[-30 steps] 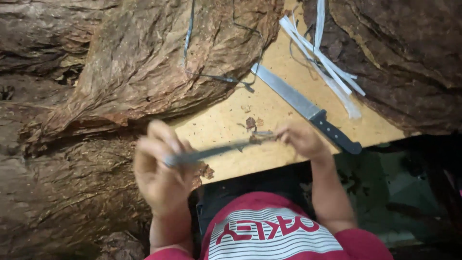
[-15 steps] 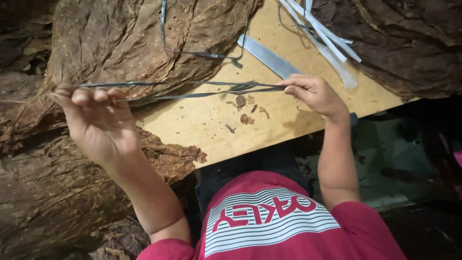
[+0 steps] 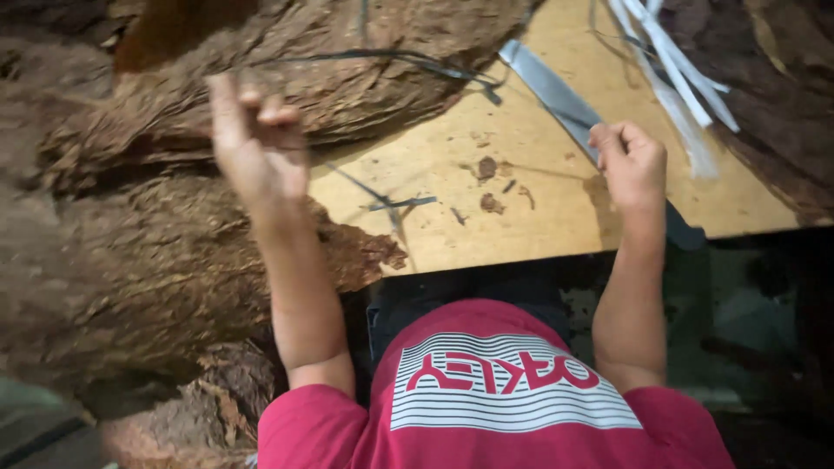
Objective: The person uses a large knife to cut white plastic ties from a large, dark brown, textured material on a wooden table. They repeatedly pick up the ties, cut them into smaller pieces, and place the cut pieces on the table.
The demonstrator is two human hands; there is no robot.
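My left hand (image 3: 258,154) is raised over the heap of brown dried leaves (image 3: 148,252), blurred, with its fingers apart and nothing visible in them. My right hand (image 3: 630,161) is curled into a fist above the tan wooden board (image 3: 539,221), partly over a long knife (image 3: 549,82) whose dark handle shows below my wrist. Nothing shows inside the fist. A thin dark leaf stem (image 3: 387,202) lies on the board between my hands. Another long dark stem (image 3: 391,56) arches over the leaf pile at the top.
White strips (image 3: 678,82) lie fanned at the board's upper right. More dark dried leaves (image 3: 786,95) are piled at the right edge. Small leaf crumbs (image 3: 488,169) dot the board. My red shirt fills the bottom, with dark space beneath the board.
The dark stem stretched between both hands is no longer held. My left hand has swung up over the leaf pile and opened. My right hand has closed and stayed near the knife.
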